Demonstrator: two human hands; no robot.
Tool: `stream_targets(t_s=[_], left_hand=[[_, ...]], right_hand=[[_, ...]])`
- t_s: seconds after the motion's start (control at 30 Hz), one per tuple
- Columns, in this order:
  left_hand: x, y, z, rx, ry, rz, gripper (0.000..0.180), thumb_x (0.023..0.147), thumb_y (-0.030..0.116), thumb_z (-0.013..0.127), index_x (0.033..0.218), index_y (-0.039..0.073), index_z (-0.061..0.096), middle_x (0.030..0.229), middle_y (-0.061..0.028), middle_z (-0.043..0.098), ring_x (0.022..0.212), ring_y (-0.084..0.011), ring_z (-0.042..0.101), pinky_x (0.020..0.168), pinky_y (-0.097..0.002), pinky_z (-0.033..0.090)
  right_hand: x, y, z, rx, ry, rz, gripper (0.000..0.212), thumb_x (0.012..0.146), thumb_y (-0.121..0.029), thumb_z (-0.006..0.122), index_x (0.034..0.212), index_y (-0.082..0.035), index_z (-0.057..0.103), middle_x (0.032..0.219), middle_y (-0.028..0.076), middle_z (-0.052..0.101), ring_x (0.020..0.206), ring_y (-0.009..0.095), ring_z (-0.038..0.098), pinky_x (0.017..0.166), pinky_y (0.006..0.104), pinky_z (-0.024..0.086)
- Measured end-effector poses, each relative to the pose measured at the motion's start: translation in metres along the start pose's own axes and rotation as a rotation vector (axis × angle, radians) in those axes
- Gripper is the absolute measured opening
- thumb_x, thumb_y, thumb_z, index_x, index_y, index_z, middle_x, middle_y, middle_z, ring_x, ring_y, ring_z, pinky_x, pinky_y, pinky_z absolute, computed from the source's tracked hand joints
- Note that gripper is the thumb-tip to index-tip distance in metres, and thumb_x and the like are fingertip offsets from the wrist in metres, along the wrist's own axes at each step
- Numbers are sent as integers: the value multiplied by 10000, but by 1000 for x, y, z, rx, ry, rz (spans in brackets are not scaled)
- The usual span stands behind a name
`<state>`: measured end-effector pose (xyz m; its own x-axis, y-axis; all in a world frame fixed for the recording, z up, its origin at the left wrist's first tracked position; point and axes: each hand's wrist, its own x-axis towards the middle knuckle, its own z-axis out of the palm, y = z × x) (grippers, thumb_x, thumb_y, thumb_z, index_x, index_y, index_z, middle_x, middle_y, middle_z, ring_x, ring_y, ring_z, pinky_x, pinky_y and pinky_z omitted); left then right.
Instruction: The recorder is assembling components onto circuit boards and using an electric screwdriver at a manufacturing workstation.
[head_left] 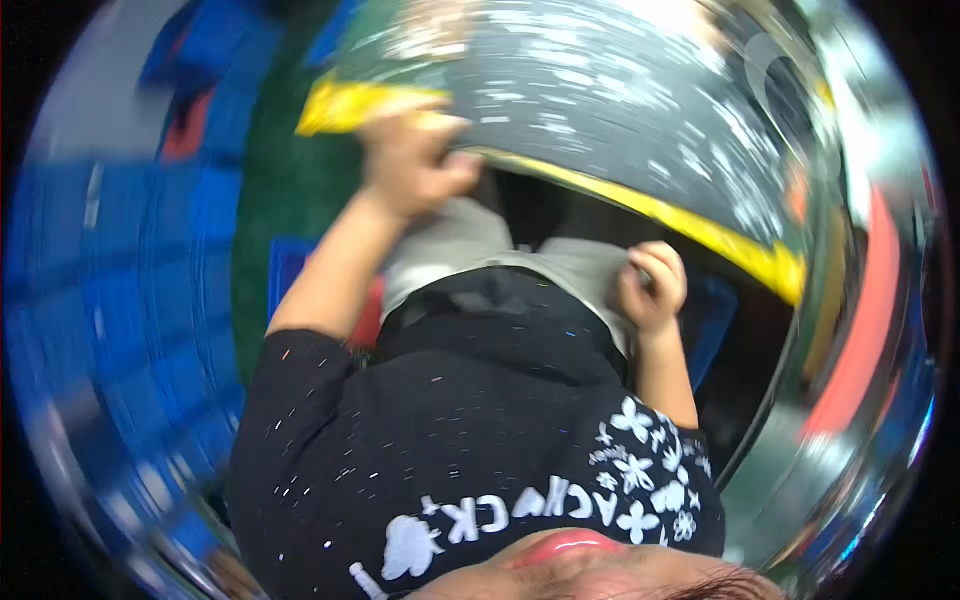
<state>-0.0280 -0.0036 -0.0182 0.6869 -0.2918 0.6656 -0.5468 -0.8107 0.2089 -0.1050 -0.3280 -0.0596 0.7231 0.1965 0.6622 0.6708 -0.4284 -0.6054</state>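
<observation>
My left hand (415, 155) is at the near left corner of a dark grey tabletop (620, 110), over the yellow strip (345, 106) along its edge. Its fingers are curled and smeared by motion, with the thumb to the right; whatever they may hold is hidden. My right hand (655, 285) hovers or rests by my right thigh, below the table's edge. Its fingers are loosely curled, and no object shows in them. Both forearms are bare. Blurred whitish streaks cover the tabletop, too smeared to name.
Stacked blue bins (120, 290) fill the left side, beside a green floor (270, 180). A long pinkish-red strip (860, 330) runs along the right. Beyond the table's far left part is a blurred skin-toned shape (430, 25) that I cannot make out.
</observation>
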Motion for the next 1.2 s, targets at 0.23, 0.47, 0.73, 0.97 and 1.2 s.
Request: stream_targets(t_s=[0.23, 0.47, 0.73, 0.97, 1.2], left_hand=[[-183, 17, -59, -172, -91, -367, 172, 704, 165, 664, 838, 83, 593, 911, -97, 584, 858, -290, 556, 753, -404, 423], [-434, 66, -136, 288, -284, -1500, 170, 764, 197, 591, 865, 61, 604, 890, -157, 601, 871, -337, 582, 749, -432, 472], [-509, 82, -185, 488, -602, -2067, 613, 697, 391, 688, 1226, 164, 479, 1286, -128, 426, 1196, -348, 410, 952, -453, 399], [-486, 64, -161, 492, -630, -1874, 604, 710, 379, 684, 1222, 131, 480, 1261, -123, 439, 1191, -328, 412, 955, -465, 381], [-490, 104, -151, 336, -752, -1587, 533, 688, 314, 685, 1163, 146, 510, 1210, -102, 446, 1140, -303, 432, 931, -452, 377]], right_hand=[[81, -11, 28, -25, -144, -245, 220, 720, 70, 583, 934, 22, 589, 851, 144, 568, 748, 267, 544, 692, 337, 443], [99, -13, 48, -258, -328, -280, 125, 811, 27, 598, 934, 32, 614, 913, 137, 584, 826, 256, 571, 753, 334, 468], [98, -9, 52, -342, -367, -240, 116, 837, -13, 595, 941, 35, 619, 932, 140, 592, 845, 257, 577, 770, 334, 468], [101, -10, 57, -393, -377, -277, 125, 822, -22, 604, 937, 20, 633, 898, 132, 607, 828, 261, 581, 779, 349, 464], [103, -10, 61, -442, -374, -334, 112, 825, -49, 609, 909, 23, 630, 899, 137, 612, 829, 277, 585, 765, 361, 469]])
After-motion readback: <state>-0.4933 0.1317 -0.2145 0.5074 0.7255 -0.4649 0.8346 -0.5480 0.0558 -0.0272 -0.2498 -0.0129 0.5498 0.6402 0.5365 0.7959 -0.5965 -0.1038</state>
